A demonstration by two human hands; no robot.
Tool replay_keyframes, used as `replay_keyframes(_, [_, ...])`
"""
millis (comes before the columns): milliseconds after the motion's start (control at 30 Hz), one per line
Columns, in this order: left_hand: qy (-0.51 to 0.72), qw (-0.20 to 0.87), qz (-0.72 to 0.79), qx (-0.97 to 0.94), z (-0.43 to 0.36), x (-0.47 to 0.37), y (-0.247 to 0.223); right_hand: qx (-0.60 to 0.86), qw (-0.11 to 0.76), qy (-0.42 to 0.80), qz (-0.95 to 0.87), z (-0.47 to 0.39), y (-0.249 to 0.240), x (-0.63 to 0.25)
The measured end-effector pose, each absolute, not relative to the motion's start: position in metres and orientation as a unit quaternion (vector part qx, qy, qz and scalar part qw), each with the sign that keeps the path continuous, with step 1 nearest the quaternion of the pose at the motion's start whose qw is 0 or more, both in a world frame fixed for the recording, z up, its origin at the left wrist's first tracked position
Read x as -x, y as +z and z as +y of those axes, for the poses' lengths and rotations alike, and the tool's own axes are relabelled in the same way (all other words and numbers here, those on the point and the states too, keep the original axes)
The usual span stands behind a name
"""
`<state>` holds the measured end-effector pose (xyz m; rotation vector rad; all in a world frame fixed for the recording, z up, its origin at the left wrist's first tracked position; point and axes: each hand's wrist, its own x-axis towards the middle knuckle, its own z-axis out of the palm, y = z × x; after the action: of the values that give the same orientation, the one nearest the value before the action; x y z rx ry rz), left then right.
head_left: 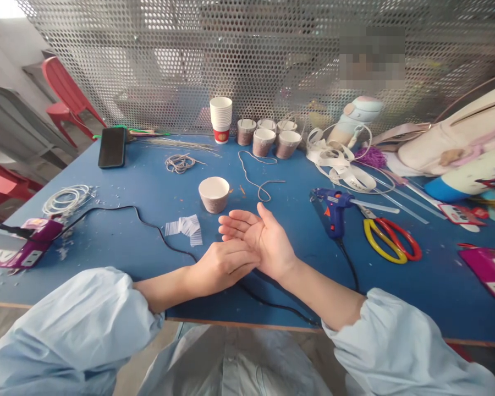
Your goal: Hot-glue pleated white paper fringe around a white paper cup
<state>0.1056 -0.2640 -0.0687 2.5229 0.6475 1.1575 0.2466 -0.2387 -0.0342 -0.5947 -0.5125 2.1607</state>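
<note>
My left hand [225, 265] is turned back upward, its fingers bent together and pressed against my right palm. Whether anything lies under those fingertips is hidden. My right hand [268, 242] is open, palm up, with its fingers stretched out and thumb raised. Just beyond the hands stands a single paper cup [214, 199], white inside with a brownish wrapped lower part. Striped paper pieces [185, 228] lie flat to the left of my right fingertips. To the right, a blue glue gun [334, 212] with a glue stick in it rests beside scissors [390, 239] with yellow and red handles.
Along the back stand stacked white cups [221, 118] and several wrapped cups [264, 142]. Grey cord [181, 163], a phone [112, 147], white ribbon [334, 157] and a bottle [357, 118] lie or stand around. A black cable [152, 224] crosses the blue table [107, 247] near my wrists.
</note>
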Motion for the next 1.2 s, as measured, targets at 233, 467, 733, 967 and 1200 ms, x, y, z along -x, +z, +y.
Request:
replay_keyframes(233, [0.346,0.254,0.327,-0.842,-0.266,-0.103,-0.049,0.235,0.41,0.853,-0.224,-0.236,-0.035,-0.249])
replay_keyframes(467, [0.428,0.348,0.398,-0.733,-0.261,-0.085,-0.049,0.244,0.428,0.844,-0.211,-0.229,-0.034,-0.255])
replay_keyframes(733, [0.505,0.335,0.435,-0.666,-0.254,-0.075,-0.045,0.266,0.465,0.823,-0.189,-0.22,-0.033,-0.267])
replay_keyframes(967, [0.673,0.355,0.424,-0.491,-0.23,-0.053,-0.013,0.312,0.438,0.797,-0.275,-0.216,-0.032,-0.271])
replay_keyframes(1200, [0.828,0.257,0.384,-0.316,-0.2,0.017,0.015,0.327,0.443,0.795,-0.256,-0.214,-0.033,-0.273])
